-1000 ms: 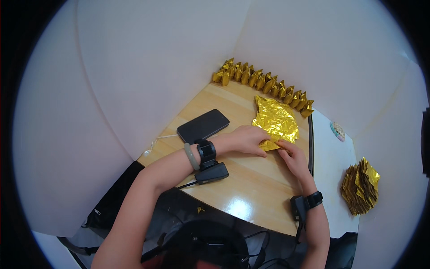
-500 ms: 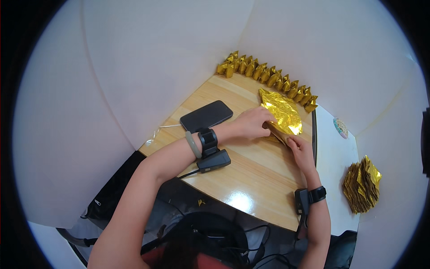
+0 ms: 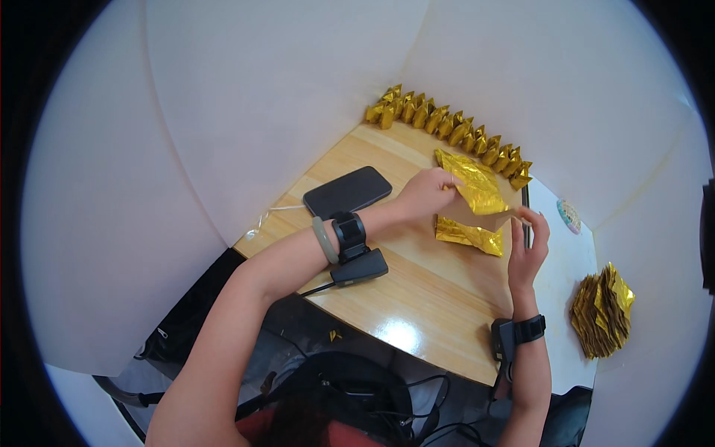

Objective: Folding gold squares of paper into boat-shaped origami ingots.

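Both hands, left [image 3: 426,192] and right [image 3: 527,246], pinch one crinkled, shiny gold foil sheet [image 3: 469,201], partly folded

The foil sheet [image 3: 471,185], folded pieces [image 3: 447,125] and stack [image 3: 602,311] are shiny gold; the phone [image 3: 347,191] is black; the tabletop [image 3: 417,283] is light wood.

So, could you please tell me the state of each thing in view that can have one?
Gold foil sheet: lifted and partly folded, pinched at its edges by both hands.
Left hand: grip shut on the sheet's left edge.
Right hand: fingertips pinching the sheet's lower right corner.
Folded gold pieces: standing in a row.
Phone: flat, screen dark.
Gold sheet stack: piled, untouched.
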`<state>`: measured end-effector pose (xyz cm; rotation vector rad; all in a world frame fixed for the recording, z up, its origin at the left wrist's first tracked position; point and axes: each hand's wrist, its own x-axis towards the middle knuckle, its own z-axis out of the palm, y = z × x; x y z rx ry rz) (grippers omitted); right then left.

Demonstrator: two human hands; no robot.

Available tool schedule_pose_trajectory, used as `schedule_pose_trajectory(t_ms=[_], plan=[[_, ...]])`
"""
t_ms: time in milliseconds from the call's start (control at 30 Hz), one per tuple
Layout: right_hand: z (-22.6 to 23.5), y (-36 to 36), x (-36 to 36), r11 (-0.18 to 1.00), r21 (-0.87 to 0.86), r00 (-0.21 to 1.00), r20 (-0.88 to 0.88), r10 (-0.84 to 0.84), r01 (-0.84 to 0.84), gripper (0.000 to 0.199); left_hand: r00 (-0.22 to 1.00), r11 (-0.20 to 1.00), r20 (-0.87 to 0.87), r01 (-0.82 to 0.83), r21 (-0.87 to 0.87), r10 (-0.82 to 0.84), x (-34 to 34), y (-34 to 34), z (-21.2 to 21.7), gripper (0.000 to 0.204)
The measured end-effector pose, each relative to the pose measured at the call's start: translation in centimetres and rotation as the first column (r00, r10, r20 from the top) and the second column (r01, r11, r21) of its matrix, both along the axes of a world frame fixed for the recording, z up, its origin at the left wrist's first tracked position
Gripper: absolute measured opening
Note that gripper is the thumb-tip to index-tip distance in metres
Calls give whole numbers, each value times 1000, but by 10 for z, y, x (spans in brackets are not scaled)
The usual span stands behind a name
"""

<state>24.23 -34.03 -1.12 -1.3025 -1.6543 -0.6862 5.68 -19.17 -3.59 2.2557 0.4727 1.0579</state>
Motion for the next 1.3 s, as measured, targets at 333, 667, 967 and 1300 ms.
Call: schedule_pose_trajectory(t_ms=[333, 667, 967, 1300], plan=[[-9, 10, 8, 851, -210, 440, -897, 28, -481, 50, 958, 779, -178, 68, -623, -226, -5, 4, 2, 39], [-10, 6, 1, 482, -690, 743, -660, -113, -540, 41, 990, 920, -19, -120, 372, 137, -12, -18, 8, 23], [-28, 11, 8, 646, -446, 593, -805, 13, -620, 38, 853, 912, -467, 358, 200, -232, -6, -25, -4, 27], [-5, 1, 1, 341, -818, 886, -429, 175, -463, 64, 890, 907, -452, 233, 352, -53, -6, -21, -12, 34]])
